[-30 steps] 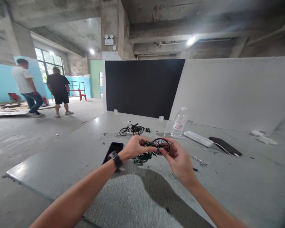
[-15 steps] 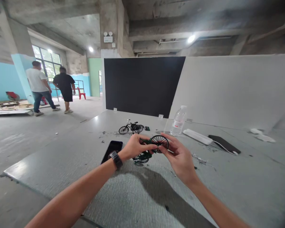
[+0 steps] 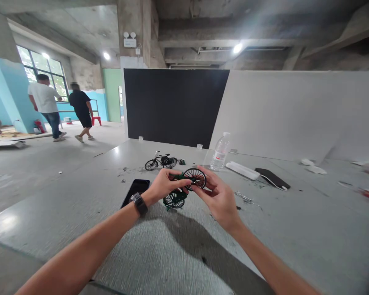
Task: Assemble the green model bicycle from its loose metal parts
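Observation:
Between my hands, above the table, is a green model bicycle [image 3: 178, 197] with black spoked wheels. My left hand [image 3: 165, 185] is closed on its frame, thumb reaching to the hub of the upper wheel [image 3: 195, 179]. That wheel's rim is pinched by my right hand [image 3: 219, 197], fingers behind and thumb near the hub. Whether the wheel is fixed to the frame I cannot tell. The other wheel hangs lower, beneath my left fingers. Beyond my hands a black model bicycle [image 3: 160, 161] stands upright, with a small dark green piece [image 3: 181, 162] beside it.
A phone [image 3: 135, 192] lies by my left wrist. Behind my right hand stands a clear plastic bottle [image 3: 220, 152], with a white strip [image 3: 242, 171] and a dark flat case [image 3: 272, 179] to its right. Thin silver parts [image 3: 246, 198] lie nearer. Two people walk far left.
My view has turned slightly right, so the table's things appear shifted left. Both hands keep their hold on the green bicycle and its wheel. The two people in the background have stepped along.

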A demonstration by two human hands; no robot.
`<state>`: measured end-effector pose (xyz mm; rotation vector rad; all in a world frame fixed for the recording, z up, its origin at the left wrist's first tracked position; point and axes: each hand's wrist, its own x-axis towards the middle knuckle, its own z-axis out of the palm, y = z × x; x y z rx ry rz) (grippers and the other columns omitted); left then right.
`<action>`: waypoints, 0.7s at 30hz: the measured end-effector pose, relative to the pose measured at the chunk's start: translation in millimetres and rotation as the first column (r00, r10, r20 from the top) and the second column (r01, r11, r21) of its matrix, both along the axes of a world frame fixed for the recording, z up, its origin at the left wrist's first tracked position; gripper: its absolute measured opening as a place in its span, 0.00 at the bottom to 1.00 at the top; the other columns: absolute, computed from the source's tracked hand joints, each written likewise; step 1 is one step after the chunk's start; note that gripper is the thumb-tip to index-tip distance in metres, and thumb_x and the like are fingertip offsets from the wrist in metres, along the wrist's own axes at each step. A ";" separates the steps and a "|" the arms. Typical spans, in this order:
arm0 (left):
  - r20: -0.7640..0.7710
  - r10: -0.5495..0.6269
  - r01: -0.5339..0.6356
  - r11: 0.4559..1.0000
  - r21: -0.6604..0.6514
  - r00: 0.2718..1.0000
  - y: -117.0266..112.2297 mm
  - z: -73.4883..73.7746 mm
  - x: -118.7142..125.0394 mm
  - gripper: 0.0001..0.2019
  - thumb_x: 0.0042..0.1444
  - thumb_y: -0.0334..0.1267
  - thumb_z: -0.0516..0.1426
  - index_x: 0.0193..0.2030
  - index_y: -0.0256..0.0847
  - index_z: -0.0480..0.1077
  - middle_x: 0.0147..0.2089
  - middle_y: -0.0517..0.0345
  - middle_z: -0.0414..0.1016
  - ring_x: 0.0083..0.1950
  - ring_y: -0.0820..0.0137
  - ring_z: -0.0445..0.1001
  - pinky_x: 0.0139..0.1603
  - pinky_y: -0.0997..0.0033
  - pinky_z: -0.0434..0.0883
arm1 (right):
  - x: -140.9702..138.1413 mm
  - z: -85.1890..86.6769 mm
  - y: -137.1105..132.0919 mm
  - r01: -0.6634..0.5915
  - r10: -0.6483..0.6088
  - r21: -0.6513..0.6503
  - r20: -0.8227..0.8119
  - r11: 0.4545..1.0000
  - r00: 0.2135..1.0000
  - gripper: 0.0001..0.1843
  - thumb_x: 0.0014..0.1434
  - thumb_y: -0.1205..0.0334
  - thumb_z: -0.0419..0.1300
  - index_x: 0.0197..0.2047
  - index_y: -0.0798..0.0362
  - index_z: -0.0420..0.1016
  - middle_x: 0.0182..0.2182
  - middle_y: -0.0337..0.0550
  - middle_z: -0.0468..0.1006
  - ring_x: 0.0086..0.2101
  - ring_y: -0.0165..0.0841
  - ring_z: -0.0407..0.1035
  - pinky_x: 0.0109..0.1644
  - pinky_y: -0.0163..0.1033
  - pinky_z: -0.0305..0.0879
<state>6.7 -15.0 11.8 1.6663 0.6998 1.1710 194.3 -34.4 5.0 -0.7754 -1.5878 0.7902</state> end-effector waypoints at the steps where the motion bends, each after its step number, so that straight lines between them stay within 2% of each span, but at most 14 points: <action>1: -0.006 0.002 -0.002 1.000 -0.001 1.000 -0.7 0.8 -0.1 0.13 0.55 0.44 0.64 0.35 0.33 0.78 0.29 0.52 0.80 0.31 0.71 0.77 0.31 0.75 0.68 | 0.1 0.0 -0.1 0.001 -0.001 -0.003 -0.003 1.000 1.000 0.31 0.54 0.55 0.69 0.60 0.48 0.69 0.48 0.47 0.80 0.46 0.40 0.76 0.47 0.46 0.78; 10: -0.021 -0.004 0.004 1.000 0.010 1.000 -5.2 4.1 0.0 0.14 0.56 0.45 0.64 0.38 0.34 0.78 0.30 0.52 0.80 0.31 0.71 0.77 0.32 0.74 0.69 | -1.1 -2.2 0.6 0.031 -0.031 0.005 -0.009 1.000 0.999 0.30 0.54 0.54 0.68 0.60 0.48 0.70 0.47 0.47 0.80 0.46 0.42 0.76 0.48 0.48 0.78; 21: -0.050 0.012 -0.011 1.000 0.018 0.999 -5.5 4.9 -0.5 0.15 0.55 0.47 0.64 0.38 0.34 0.78 0.32 0.50 0.81 0.34 0.68 0.78 0.33 0.72 0.70 | -1.7 0.2 -3.1 0.054 -0.054 0.030 -0.003 0.998 0.999 0.28 0.56 0.55 0.68 0.59 0.46 0.71 0.46 0.46 0.81 0.44 0.40 0.76 0.45 0.46 0.79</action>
